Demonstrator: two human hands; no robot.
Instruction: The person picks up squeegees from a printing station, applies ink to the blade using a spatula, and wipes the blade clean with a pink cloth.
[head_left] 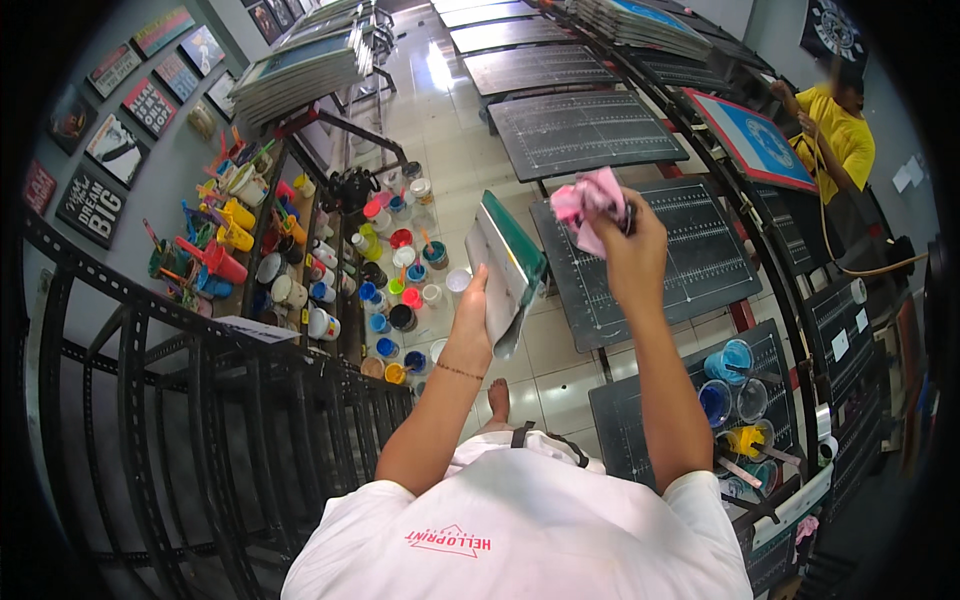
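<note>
My left hand [477, 308] grips a broad squeegee [497, 262], with a silver metal body and a green strip along its far right side. It is tilted in the air over the tiled aisle. A crumpled pink cloth [585, 207] is bunched in my right hand [640, 250], the fingers closed round it. The cloth is apart from the squeegee, to its right, above a black printing board [665, 270]. Part of the cloth and some of my right fingertips hide one another.
Many paint pots [403, 318] stand on the floor at left, beside a shelf [285, 165] with more containers. Plastic cups of ink [730, 360] sit on the near right board [640, 420]. A person in yellow [840, 140] stands far right behind a red-framed screen [750, 140].
</note>
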